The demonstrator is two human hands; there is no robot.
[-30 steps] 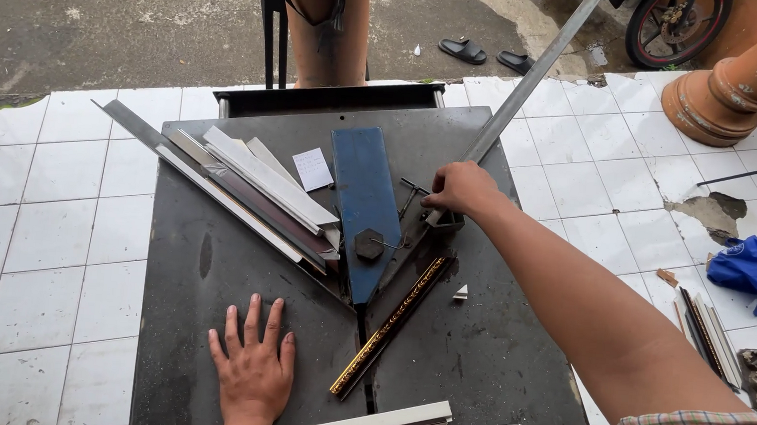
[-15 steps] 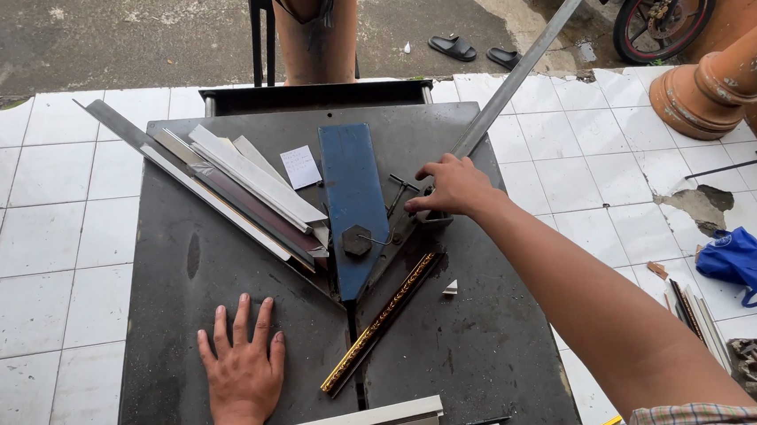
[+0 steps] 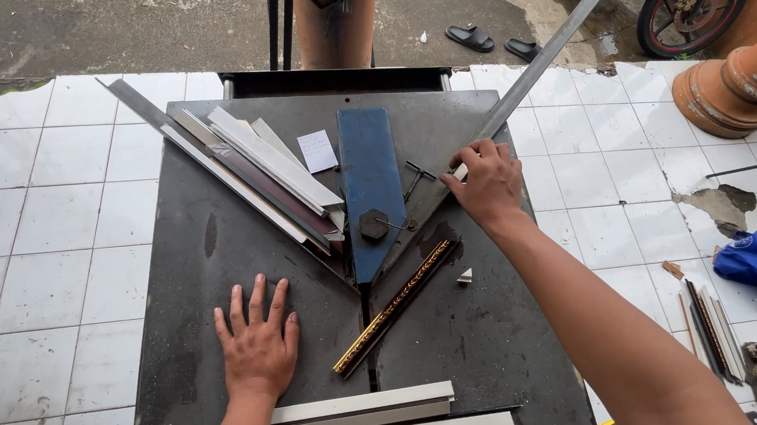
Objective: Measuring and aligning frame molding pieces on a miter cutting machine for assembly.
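A dark metal worktable (image 3: 211, 316) is filling most of the view, standing on white floor tiles (image 3: 33, 206). On its top a blue wedge-shaped blade guard (image 3: 370, 185) is pointing toward the person, with two angled fences running away from its tip. Along the left fence a stack of pale and dark frame mouldings (image 3: 257, 173) is lying, with a small white paper slip (image 3: 318, 151) just beside it. Along the right fence a long grey metal strip (image 3: 530, 77) is reaching up past the table's far edge. Near the front edge two white moulding lengths (image 3: 365, 407) are lying side by side. A gold-patterned moulding piece (image 3: 394, 304) is lying against the right fence, its lower end near the saw slot.

The right hand (image 3: 485, 184) is curling its fingers over the grey strip, gripping it against the fence. The left hand (image 3: 256, 341) is lying flat and spread wide on the bare tabletop, holding nothing, near the gold piece but not touching it. A tiny white offcut (image 3: 465, 276) is lying just right of the gold piece
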